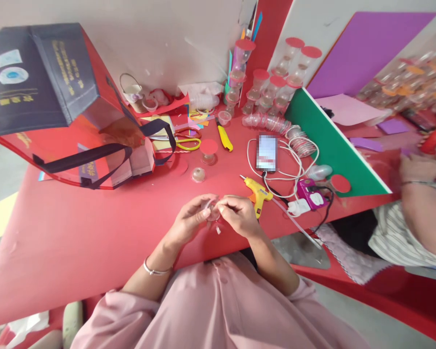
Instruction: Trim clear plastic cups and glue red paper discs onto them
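Table (94,242): red; a broad stretch of its surface lies between the hands and the left edge. The front edge runs close to the wearer's body.
Bag (31,92): occupies the rear left, covering that corner in view. One strap loops beside the scissors.
Divider (334,145): green, bounds the rear right side.
Stacks (267,94): clear, red-capped, upright against the divider's far end.
Left hand (191,217) and right hand (241,215): meet over the table, near the front edge.
Glue gun (257,194): just beside the right hand, limiting room there. Its rod (298,225) overhangs the front edge.
Phone (267,152): behind the gun, ringed by white cable (250,160).
Socket (314,193): purple, near the front edge at right.
Scissors (189,144) and knife (224,137): lie to the rear, well apart from the hands.
Cup (213,214): clear, between both hands. Left thumb and fingers hold it in a narrow grip. Right thumb and forefinger are pinched at its rim; whether they hold a smaller piece, I cannot tell.
Dome (198,175): just behind the hands.
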`<state>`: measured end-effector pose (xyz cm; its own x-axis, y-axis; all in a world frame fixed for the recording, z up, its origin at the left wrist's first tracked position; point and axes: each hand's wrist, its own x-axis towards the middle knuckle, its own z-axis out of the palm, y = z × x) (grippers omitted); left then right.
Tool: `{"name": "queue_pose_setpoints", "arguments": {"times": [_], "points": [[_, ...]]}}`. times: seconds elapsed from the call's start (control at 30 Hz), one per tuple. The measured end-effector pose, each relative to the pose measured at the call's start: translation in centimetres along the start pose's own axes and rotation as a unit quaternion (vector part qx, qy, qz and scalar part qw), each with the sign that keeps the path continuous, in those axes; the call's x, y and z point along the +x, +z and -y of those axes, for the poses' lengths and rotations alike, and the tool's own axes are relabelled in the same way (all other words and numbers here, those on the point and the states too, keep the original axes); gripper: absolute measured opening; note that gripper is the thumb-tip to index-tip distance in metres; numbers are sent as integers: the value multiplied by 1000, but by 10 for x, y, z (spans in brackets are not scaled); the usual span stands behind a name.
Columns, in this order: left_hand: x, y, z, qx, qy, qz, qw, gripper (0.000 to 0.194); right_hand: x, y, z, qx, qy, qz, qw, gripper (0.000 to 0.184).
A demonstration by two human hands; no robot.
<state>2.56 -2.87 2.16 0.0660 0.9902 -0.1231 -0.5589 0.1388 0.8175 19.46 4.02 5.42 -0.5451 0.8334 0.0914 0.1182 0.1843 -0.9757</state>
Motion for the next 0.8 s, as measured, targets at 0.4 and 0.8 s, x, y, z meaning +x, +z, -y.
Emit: {"name": "queue_pose_setpoints", "arguments": {"times": [0.4, 0.8], "points": [[1, -5, -5, 123, 57, -79, 988, 45, -4, 0, -5, 4, 23, -3, 1000, 22], [-1, -2, -8, 195, 70, -83, 975, 43, -9, -8, -14, 1, 53, 20, 998, 37]]}}
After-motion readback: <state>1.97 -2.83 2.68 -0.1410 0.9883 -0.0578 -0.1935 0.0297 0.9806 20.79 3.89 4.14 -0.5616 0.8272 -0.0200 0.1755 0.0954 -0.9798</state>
